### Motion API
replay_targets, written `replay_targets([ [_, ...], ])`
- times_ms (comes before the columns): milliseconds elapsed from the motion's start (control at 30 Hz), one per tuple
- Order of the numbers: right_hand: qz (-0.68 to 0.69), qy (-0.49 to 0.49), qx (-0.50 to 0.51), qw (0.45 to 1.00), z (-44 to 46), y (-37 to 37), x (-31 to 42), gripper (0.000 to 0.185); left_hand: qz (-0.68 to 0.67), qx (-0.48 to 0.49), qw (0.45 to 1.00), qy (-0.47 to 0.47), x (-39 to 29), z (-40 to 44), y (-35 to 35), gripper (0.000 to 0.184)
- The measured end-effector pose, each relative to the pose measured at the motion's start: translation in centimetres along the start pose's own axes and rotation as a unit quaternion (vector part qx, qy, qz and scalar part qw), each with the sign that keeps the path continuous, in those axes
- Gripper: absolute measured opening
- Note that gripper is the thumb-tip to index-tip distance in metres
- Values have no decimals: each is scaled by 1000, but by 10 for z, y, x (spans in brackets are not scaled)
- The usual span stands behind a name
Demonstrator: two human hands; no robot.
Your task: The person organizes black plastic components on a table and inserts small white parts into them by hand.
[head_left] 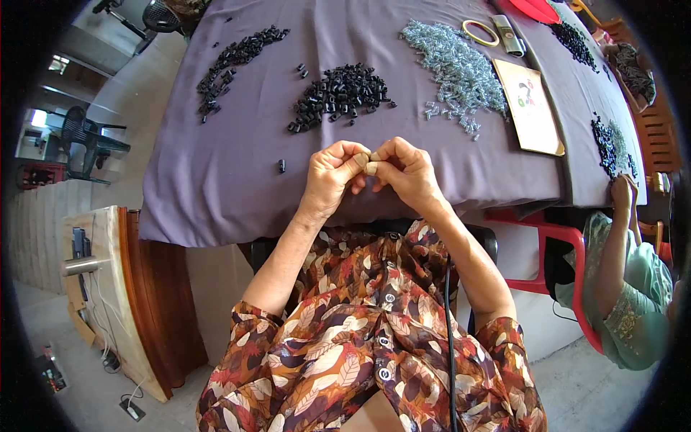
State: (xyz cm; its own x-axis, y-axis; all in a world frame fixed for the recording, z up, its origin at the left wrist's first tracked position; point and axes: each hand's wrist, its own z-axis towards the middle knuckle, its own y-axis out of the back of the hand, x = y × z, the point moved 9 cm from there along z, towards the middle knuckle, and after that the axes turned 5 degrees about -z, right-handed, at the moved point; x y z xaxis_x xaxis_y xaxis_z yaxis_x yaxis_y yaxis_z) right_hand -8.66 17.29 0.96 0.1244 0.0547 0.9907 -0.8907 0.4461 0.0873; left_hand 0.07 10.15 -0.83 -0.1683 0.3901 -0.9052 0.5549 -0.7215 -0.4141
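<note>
My left hand (334, 175) and my right hand (404, 173) meet fingertip to fingertip above the near edge of the cloth-covered table (237, 187). Both are pinched closed; whatever lies between the fingers is too small and hidden to make out. Just beyond them is a heap of small black cylindrical pieces (340, 95). One lone black piece (281, 166) lies to the left of my left hand. Farther right spreads a pile of small transparent pieces (457, 68).
An arc of more black pieces (234, 65) lies far left. On the right are a printed booklet (529, 108), a yellow ring (480, 33) and a dark and silver device (509, 36). A co-worker (626, 288) sits at right near a red chair (529, 283). A wooden cabinet (155, 302) stands left.
</note>
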Motion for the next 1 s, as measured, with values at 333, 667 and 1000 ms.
replay_targets([
  [333, 43, -18, -22, 999, 0, 2, -7, 9, -47, -8, 999, 6, 3, 1, 0, 8],
  [667, 113, -29, 3, 993, 1, 5, -12, 6, -99, 8, 995, 1, 4, 2, 1, 3],
  [1000, 110, -31, 1, 993, 1, 6, -10, 5, -108, 35, 993, -25, 3, 2, -1, 15],
])
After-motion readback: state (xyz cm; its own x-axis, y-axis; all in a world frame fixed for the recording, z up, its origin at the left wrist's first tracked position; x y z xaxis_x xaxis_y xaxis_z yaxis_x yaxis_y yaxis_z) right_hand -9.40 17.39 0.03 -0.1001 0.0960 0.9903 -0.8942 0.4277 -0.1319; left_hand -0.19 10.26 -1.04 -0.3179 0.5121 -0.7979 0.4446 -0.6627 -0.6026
